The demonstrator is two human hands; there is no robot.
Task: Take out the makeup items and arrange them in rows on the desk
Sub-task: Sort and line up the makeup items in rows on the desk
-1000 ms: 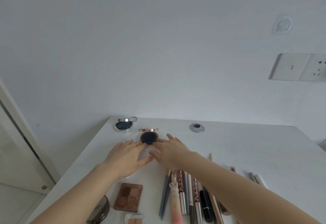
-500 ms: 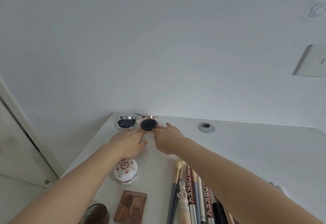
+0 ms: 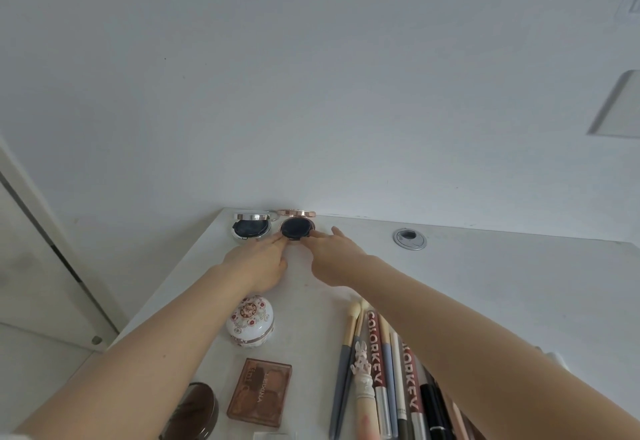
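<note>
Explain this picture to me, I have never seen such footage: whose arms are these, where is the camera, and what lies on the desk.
There is no machine. A person wears a camera on the head, looking down at their own bare arms. The left hand and right hand touch the rose-gold compact, fingertips at its sides, as it rests open on the white desk by the wall, beside a silver compact, also open. Nothing is lifted. Nearer lie a round floral case, a brown eyeshadow palette and a row of brushes and pencils.
</note>
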